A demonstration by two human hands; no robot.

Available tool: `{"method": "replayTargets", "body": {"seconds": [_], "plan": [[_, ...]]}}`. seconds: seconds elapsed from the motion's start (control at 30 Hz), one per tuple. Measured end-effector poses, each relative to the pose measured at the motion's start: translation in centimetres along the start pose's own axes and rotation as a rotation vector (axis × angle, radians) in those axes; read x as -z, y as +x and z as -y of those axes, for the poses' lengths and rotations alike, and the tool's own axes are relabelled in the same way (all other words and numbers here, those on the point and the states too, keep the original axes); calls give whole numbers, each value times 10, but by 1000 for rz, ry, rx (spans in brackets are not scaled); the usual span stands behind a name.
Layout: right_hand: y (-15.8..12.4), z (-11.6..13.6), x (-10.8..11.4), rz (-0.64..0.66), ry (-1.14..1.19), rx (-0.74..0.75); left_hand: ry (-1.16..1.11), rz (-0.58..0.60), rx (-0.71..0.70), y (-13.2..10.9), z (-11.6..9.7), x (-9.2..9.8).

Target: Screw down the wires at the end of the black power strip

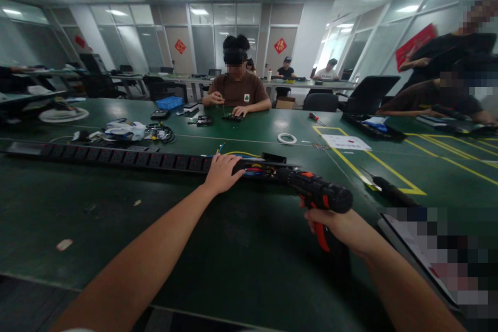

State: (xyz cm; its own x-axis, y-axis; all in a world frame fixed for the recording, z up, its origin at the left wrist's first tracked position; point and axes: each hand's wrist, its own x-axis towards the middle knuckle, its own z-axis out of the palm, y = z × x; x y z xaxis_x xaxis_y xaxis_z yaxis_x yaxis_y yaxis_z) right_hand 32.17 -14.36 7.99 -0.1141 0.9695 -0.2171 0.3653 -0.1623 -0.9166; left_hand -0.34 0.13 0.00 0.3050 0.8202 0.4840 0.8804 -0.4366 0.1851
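A long black power strip [105, 156] with a row of sockets lies across the green table. My left hand [222, 174] rests on it near its right end, fingers stretched over the top and thumb apart. Just right of that hand the strip's end is uncovered, and coloured wires [254, 170] show inside. My right hand [330, 220] is wrapped round the grip of a black and orange cordless drill [317, 189]. The drill points left toward the open end; its tip is hard to make out there. Blue and yellow wires [237, 154] lie behind the strip.
Across the table [249, 249] a person [239, 88] handles small parts. Bagged cables [126, 129], a blue basket [169, 102], a white tape roll [287, 138] and a screwdriver [316, 118] lie beyond the strip. Another dark tool [392, 192] lies at right.
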Motion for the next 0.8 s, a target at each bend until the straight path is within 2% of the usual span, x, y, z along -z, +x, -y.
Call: {"method": "replayTargets", "body": {"seconds": [0.57, 0.8], "plan": [[-1, -4, 4, 9, 42, 21, 2, -8, -10, 0, 1, 0], [0, -1, 3, 26, -25, 1, 3, -4, -6, 1, 1, -1]]}}
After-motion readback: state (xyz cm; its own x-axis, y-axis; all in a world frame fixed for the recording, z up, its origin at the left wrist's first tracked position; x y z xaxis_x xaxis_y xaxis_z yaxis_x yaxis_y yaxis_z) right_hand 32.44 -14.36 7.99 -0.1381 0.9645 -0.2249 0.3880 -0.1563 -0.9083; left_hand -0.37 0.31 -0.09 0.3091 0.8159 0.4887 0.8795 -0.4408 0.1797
